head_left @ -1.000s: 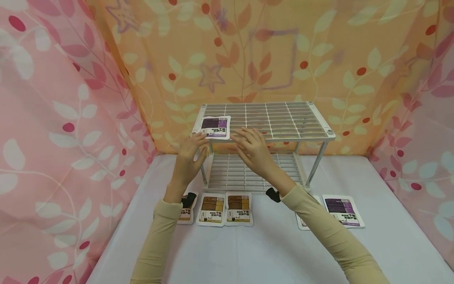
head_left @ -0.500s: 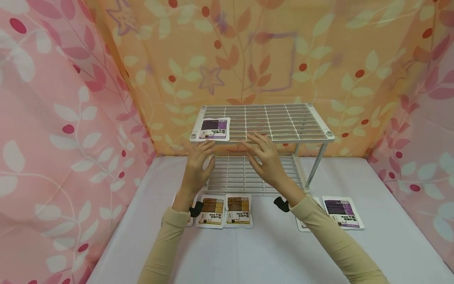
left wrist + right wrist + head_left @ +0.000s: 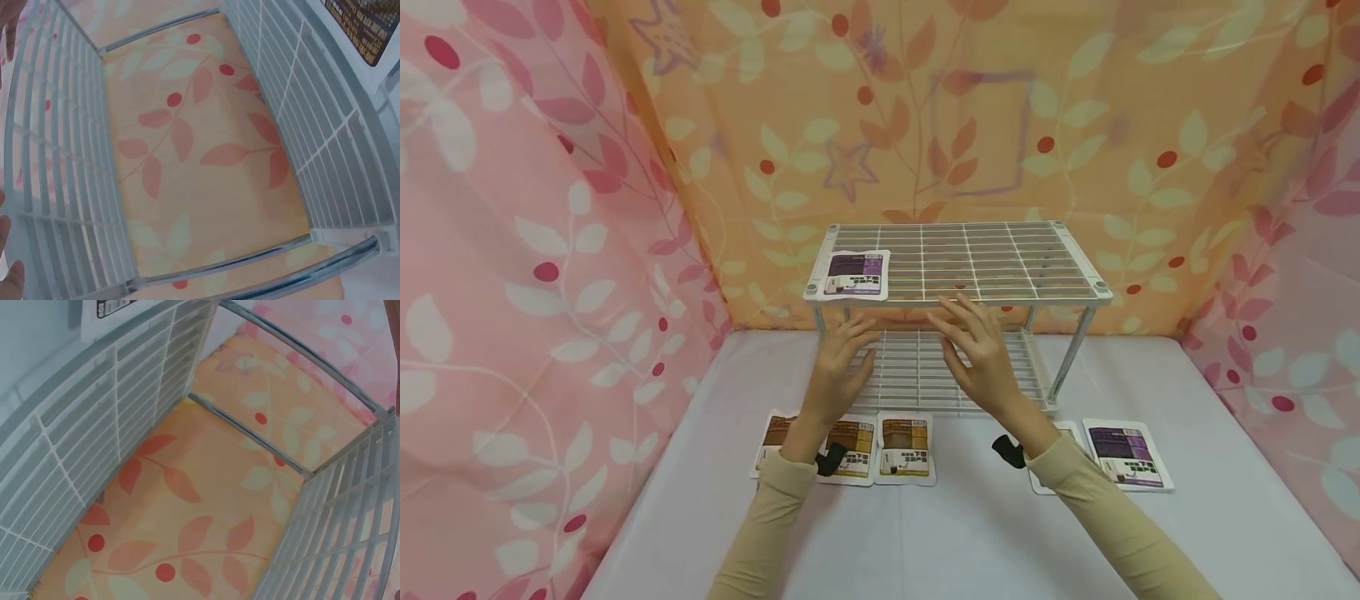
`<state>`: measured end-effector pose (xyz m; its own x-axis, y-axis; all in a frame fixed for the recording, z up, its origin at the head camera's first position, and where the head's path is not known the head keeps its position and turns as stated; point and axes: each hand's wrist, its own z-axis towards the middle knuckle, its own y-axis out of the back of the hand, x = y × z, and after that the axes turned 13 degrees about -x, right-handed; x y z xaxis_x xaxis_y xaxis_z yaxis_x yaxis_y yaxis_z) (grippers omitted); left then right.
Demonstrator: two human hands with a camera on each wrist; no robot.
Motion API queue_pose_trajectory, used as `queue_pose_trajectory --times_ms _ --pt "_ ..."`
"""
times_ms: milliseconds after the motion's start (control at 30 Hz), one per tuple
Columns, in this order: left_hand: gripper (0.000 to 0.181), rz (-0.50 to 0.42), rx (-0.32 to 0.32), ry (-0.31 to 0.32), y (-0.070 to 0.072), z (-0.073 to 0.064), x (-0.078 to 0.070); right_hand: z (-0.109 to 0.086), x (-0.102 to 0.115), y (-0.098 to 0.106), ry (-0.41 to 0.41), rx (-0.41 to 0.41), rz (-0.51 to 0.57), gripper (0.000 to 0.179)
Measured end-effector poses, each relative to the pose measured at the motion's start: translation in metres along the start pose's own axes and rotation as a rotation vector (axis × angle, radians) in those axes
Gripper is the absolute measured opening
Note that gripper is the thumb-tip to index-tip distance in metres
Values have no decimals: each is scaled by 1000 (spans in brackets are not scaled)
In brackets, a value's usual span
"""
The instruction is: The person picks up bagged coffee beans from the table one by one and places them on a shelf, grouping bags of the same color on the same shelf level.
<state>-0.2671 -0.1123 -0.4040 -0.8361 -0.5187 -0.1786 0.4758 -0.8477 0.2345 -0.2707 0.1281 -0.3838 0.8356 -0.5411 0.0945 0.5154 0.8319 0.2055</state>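
My left hand (image 3: 841,367) is in front of the wire rack's lower shelf (image 3: 898,367), fingers loosely bent and holding nothing. To its right, my right hand (image 3: 977,354) hangs near the front edge of the upper shelf (image 3: 985,260), also holding nothing. A flat white packet with a purple label (image 3: 856,275) lies at the left front of that upper shelf. In the left wrist view, a few fingertips (image 3: 11,281) show at the left edge.
Three packets with brown labels (image 3: 905,450) lie left of centre before the rack; my left wrist partly covers them. At right lie a purple-labelled packet (image 3: 1127,454) and another packet (image 3: 1066,429) partly behind my right sleeve. Patterned cloth (image 3: 760,100) hangs behind and at both sides.
My left hand has drawn back from the purple-labelled packet on the upper shelf, moving right and down. My right hand has shifted right and slightly down. The packet stays on the shelf.
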Motion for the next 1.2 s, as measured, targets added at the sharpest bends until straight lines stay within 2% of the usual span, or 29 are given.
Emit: queue_pose_trajectory --times_ms 367,833,1000,1200 --pt "27 -5 59 -31 -17 -10 -8 -8 -4 15 0 -17 -4 31" --pt "35 -13 169 -69 -33 -29 -25 -34 -8 33 -34 6 -34 31" --pt "36 -13 210 -60 -42 -39 -29 -44 -11 43 -67 42 -57 30" --pt "37 -32 266 -12 -51 -46 -35 -56 -19 55 -108 109 -84 35"
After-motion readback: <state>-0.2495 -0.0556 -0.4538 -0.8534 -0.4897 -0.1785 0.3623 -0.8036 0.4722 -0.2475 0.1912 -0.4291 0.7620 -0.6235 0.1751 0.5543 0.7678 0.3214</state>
